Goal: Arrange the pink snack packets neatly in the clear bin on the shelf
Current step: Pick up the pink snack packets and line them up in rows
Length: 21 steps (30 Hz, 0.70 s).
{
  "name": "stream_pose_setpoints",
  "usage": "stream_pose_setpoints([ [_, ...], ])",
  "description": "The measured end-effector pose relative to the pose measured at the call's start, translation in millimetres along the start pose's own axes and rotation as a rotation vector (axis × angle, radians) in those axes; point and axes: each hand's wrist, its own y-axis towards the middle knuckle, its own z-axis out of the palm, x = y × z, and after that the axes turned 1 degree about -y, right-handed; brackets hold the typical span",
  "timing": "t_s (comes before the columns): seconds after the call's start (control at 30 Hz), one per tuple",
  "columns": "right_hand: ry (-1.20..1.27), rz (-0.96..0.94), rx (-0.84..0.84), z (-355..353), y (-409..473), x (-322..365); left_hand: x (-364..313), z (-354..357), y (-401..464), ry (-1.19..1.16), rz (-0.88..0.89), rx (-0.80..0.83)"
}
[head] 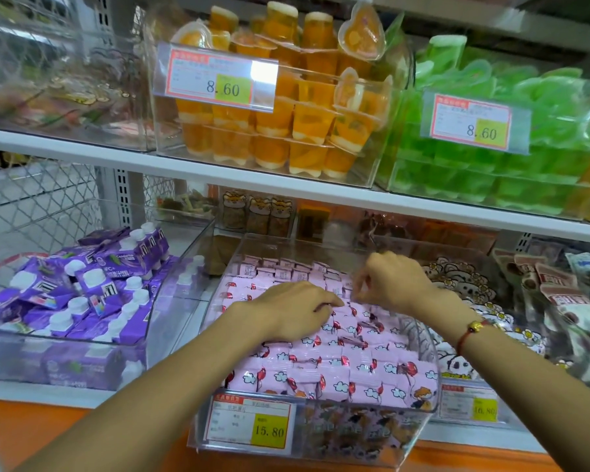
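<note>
Shop shelving fills the view, with white shelf boards (218,175) stacked one above another and clear bins set side by side on them. On the upper board, orange jelly cups (286,131) and green jelly cups (491,158) are held in their own bins. On the lower board, the clear bin (423,400) of the task is seen at centre, with purple drink cartons (82,291) in the bin to its left and panda-printed packets (464,287) to its right. A yellow price tag (269,430) is fixed to the bin's near face.

The pink snack packets (355,373) lie inside this bin, laid in rough rows near the front and stood on edge at the far end. They are judged to be light, soft and crinkly, with slick film that may slide under a push; each is best taken by its sealed edge or pinched across its flat faces, without squeezing the contents.

Both forearms are reached forward over the near rim. The left hand (297,311) is laid palm down on the middle rows, its fingers nearly straight and pressed on the packets, with nothing gripped. The right hand (392,281) is held higher, at the far right of the pile, its wrist bent and its fingers curled downward; they seem to pinch at a packet, but what is held cannot be told with certainty. A red cord bracelet (470,330) is worn on the right wrist.
</note>
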Motion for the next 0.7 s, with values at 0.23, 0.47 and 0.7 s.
stream_pose_setpoints([
  [0.23,-0.087,-0.037,0.049,4,-3,0,-6,0,2,0.023,0.053,0.024],
  [0.47,-0.054,0.016,0.120,9,7,6,-5,1,4,0.133,0.037,0.114],
  [0.7,0.113,0.003,0.055,8,6,-4,-6,1,3,0.139,0.049,0.106],
])
